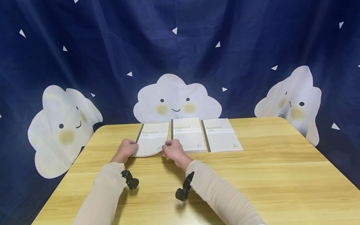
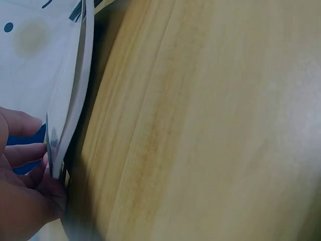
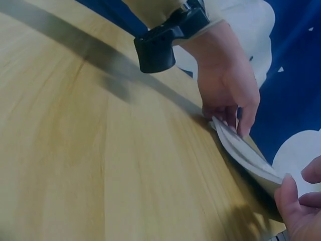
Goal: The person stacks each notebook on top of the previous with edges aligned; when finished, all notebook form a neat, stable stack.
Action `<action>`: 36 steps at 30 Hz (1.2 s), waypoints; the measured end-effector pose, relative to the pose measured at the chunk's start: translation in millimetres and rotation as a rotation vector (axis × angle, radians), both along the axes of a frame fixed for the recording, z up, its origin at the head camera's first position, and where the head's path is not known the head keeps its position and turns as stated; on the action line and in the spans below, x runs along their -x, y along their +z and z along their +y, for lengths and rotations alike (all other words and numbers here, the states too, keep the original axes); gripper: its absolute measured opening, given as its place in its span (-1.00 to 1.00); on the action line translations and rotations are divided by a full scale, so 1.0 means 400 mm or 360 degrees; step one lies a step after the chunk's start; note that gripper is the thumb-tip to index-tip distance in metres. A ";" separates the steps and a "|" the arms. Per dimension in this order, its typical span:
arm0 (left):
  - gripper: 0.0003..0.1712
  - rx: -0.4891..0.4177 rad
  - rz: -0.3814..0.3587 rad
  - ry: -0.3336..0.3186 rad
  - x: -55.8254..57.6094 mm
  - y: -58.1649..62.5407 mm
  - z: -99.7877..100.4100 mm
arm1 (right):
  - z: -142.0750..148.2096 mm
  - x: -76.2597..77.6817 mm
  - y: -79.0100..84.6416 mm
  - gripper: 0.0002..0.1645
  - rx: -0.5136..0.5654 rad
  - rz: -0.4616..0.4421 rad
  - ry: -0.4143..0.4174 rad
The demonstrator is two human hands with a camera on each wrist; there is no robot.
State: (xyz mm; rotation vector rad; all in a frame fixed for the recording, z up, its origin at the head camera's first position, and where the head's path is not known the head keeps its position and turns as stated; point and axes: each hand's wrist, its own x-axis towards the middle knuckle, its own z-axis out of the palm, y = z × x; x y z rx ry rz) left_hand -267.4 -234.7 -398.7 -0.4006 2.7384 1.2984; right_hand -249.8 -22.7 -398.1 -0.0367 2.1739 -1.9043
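Observation:
The left notebook [image 1: 153,140], white-covered with a dark spine and "Gambit" printed on it, is held at its near edge by both hands. My left hand [image 1: 125,149] pinches its near left corner, by the spine. At the near right corner, my right hand [image 1: 173,151] grips the edge, and that side bends upward. In the left wrist view the pages [image 2: 80,95] bow in a curve away from the left fingers. The right wrist view shows the notebook's near edge [image 3: 246,156] sagging between the two hands, raised over the wood.
Two like notebooks lie flat to the right: a middle one [image 1: 187,134] close beside the right hand, and another [image 1: 222,136] past it. The wooden table [image 1: 270,175] ends at a dark blue curtain [image 1: 242,56] with cloud prints. Each wrist wears a black camera [image 1: 184,189].

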 end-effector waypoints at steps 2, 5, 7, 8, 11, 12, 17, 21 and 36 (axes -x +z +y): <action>-0.50 -0.0048 -0.0002 -0.0001 0.000 -0.004 -0.002 | 0.001 0.001 0.000 -0.46 -0.0018 0.0013 -0.0003; -0.48 -0.0093 0.0004 0.0000 0.002 -0.012 -0.006 | 0.002 0.004 -0.003 -0.48 -0.0052 0.0035 -0.0019; -0.50 -0.0122 0.0028 0.0000 0.005 -0.017 -0.008 | 0.003 0.006 -0.004 -0.50 -0.0085 0.0061 -0.0043; -0.51 -0.0142 0.0042 0.0001 0.006 -0.020 -0.009 | 0.003 0.007 -0.004 -0.51 -0.0101 0.0077 -0.0061; -0.52 -0.0224 0.0074 0.0006 0.007 -0.025 -0.009 | 0.003 0.011 -0.002 -0.53 -0.0134 0.0127 -0.0118; -0.51 -0.0250 0.0081 0.0013 0.007 -0.027 -0.009 | 0.004 0.011 -0.001 -0.54 -0.0137 0.0142 -0.0130; -0.52 -0.0368 0.0132 0.0082 0.002 -0.035 -0.012 | 0.005 0.011 0.000 -0.55 -0.0128 0.0202 -0.0122; -0.53 -0.0494 0.0198 0.0141 -0.003 -0.044 -0.012 | 0.009 0.006 -0.008 -0.58 -0.0137 0.0229 -0.0105; -0.56 -0.0856 0.0431 0.0231 -0.008 -0.058 0.046 | 0.054 0.006 -0.028 -0.65 -0.0213 0.0445 -0.0216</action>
